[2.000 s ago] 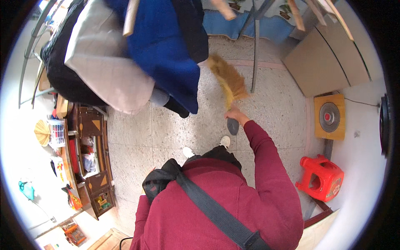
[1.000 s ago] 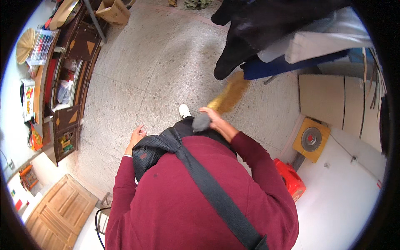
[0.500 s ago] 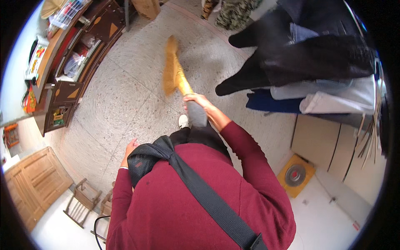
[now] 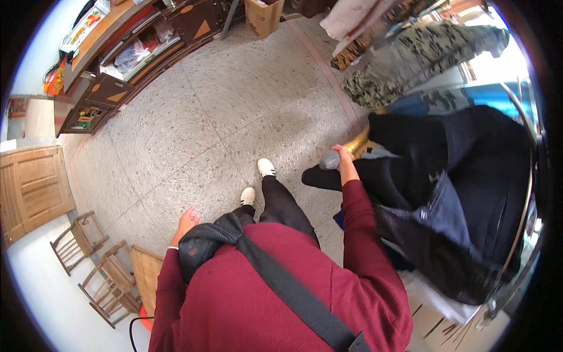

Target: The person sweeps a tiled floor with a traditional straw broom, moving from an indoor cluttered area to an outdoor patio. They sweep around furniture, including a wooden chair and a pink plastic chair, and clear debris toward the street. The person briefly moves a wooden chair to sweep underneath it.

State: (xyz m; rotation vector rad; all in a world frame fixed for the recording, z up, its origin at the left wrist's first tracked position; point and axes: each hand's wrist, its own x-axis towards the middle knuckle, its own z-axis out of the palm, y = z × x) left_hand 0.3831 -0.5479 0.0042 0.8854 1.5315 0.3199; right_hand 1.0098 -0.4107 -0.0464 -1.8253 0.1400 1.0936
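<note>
My right hand (image 4: 346, 158) grips a short broom with a golden handle (image 4: 358, 142) and a grey end. It is held beside hanging dark clothes (image 4: 463, 158) on the right, which mostly cover the broom's bristle head. One black sleeve (image 4: 324, 178) hangs just below my hand. At my left side, my left hand (image 4: 187, 222) is empty, its fingers loosely apart, near the black strap bag (image 4: 205, 237) across my body.
Camouflage clothing (image 4: 410, 64) hangs at the upper right. A cardboard box (image 4: 263, 19) stands at the far side of the speckled floor (image 4: 193, 135). Along the left are an open dark wooden cabinet (image 4: 102, 94), a wooden door (image 4: 36, 185) and small wooden chairs (image 4: 114, 273).
My right hand has carried the broom rightward, from over the open floor to beside the hanging clothes. The view has turned and moved forward; my left hand stays low at my side.
</note>
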